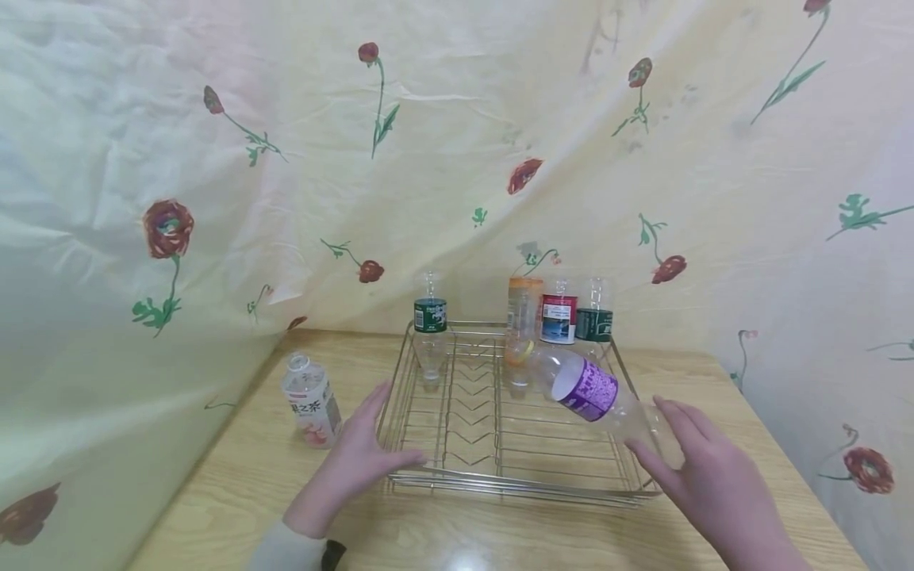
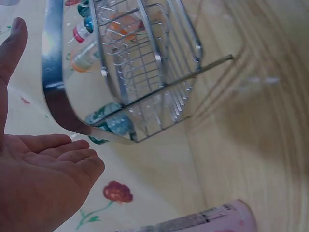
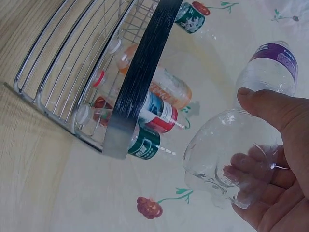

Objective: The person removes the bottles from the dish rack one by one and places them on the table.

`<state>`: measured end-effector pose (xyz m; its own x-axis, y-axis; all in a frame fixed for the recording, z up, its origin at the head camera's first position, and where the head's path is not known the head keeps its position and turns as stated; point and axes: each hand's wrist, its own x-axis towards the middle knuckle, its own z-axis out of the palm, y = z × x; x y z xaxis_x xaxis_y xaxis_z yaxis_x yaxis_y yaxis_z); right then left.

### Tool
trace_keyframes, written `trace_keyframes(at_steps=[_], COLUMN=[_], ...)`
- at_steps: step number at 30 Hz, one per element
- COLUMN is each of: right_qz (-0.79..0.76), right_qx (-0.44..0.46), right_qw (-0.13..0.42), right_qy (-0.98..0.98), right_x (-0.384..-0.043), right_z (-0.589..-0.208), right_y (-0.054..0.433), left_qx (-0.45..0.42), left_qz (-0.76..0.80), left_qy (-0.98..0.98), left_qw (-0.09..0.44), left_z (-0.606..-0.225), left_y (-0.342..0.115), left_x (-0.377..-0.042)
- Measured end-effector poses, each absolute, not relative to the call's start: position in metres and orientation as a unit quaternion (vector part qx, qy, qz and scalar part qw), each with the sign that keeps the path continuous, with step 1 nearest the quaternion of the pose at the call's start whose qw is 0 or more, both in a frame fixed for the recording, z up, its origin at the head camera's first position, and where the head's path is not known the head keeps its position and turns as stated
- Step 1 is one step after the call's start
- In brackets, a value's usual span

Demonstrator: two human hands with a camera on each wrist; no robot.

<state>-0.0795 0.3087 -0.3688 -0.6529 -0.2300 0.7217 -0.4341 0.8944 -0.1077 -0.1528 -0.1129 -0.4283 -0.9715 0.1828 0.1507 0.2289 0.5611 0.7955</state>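
My right hand (image 1: 721, 468) grips a clear plastic bottle with a purple label (image 1: 596, 392) by its base. The bottle slants over the right half of a wire dish rack (image 1: 524, 485), its yellow-ringed neck pointing up-left toward the bottles at the back. In the right wrist view, fingers show through the clear base (image 3: 217, 145). Beside the rack's front left corner is my left hand (image 1: 357, 452), thumb spread from straight fingers, holding nothing. The left wrist view shows its palm (image 2: 53, 188) just off the metal rim.
Upside down at the rack's back stand a green-labelled bottle (image 1: 431, 316), an orange-tinted bottle (image 1: 524, 317), a red-labelled bottle (image 1: 558, 319) and another green-labelled bottle (image 1: 595, 323). An upright peach tea bottle (image 1: 310, 404) stands left of the rack. Flowered cloth (image 1: 443, 159) hangs behind the wooden table (image 1: 428, 531).
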Motion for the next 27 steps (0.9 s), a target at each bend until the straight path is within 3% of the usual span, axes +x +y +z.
trace_keyframes(at_steps=[12,20,27], right_qz=[0.170,0.221,0.240], right_qx=[0.146,0.089,0.037], right_qw=[0.383,0.417,0.380], right_qy=[-0.896,-0.877,-0.892], right_x=[-0.079,-0.084,-0.086], right_z=[-0.378,-0.392,-0.400], right_y=[0.328,0.346,0.358], left_qx=[-0.127,-0.122,-0.126], left_qz=[-0.465,-0.468,-0.476], left_qy=[-0.876,-0.875,-0.871], left_qw=[0.008,0.003,-0.005], left_z=[-0.444,-0.449,-0.451], left_y=[-0.121,-0.124,-0.125], left_x=[-0.155,-0.155,-0.153])
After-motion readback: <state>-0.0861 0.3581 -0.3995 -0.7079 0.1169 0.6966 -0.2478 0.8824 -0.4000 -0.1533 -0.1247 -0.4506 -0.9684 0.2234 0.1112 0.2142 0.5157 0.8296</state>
